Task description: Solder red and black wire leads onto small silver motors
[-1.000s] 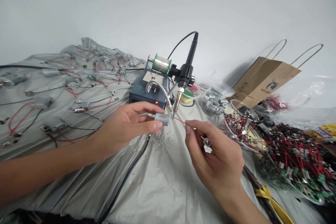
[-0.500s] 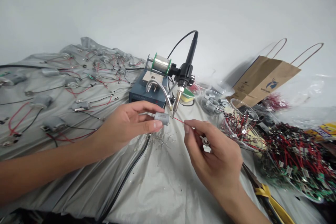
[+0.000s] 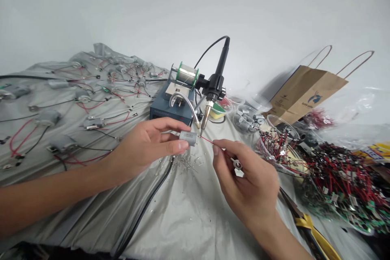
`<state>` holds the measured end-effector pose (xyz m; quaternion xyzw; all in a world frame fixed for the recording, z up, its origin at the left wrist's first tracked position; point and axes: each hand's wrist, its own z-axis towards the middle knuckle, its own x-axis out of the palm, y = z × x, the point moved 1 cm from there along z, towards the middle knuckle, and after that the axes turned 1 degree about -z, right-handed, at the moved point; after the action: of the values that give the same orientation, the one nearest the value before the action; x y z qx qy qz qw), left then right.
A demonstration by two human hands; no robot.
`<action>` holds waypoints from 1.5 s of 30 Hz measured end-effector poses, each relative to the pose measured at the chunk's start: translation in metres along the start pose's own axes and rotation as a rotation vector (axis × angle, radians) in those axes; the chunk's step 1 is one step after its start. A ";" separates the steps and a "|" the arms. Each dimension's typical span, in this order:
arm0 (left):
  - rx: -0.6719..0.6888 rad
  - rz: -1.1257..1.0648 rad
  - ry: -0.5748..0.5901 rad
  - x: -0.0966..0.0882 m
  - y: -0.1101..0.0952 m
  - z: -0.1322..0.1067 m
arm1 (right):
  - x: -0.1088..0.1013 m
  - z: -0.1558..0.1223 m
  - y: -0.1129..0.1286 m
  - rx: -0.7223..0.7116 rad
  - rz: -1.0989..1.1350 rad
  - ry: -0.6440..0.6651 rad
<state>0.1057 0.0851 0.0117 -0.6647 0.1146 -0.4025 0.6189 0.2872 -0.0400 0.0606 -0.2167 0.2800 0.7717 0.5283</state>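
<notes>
My left hand (image 3: 146, 146) pinches a small silver cylindrical motor (image 3: 188, 137) between thumb and fingers. My right hand (image 3: 246, 180) pinches a thin red wire (image 3: 207, 141) whose free end meets the motor's end, right under the tip of the mounted soldering iron (image 3: 210, 101). A small metal ring terminal (image 3: 237, 164) hangs by my right fingers. The iron is fixed on a blue soldering station (image 3: 166, 107) carrying a solder spool (image 3: 186, 74).
Several wired motors (image 3: 62, 143) lie spread over the grey sheet at left. Clear cups of motors (image 3: 248, 120) and wires (image 3: 277, 146), a heap of red and black wires (image 3: 338, 174), a brown paper bag (image 3: 304, 91) and yellow-handled pliers (image 3: 307, 225) sit at right. A black cable (image 3: 146, 207) runs forward.
My right hand has shifted slightly left and up with the red wire, toward the motor. My left hand and the motor stay put.
</notes>
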 end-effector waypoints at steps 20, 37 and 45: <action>-0.007 -0.006 0.001 0.002 -0.002 0.000 | 0.000 0.000 0.000 0.007 0.002 -0.008; 0.005 0.018 0.000 -0.002 0.002 0.002 | -0.001 -0.002 0.000 0.013 -0.008 0.002; -0.024 0.015 0.002 0.001 -0.002 -0.002 | -0.003 -0.002 0.001 0.018 -0.007 -0.001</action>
<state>0.1048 0.0835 0.0141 -0.6709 0.1252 -0.3970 0.6137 0.2870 -0.0434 0.0610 -0.2126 0.2860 0.7675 0.5328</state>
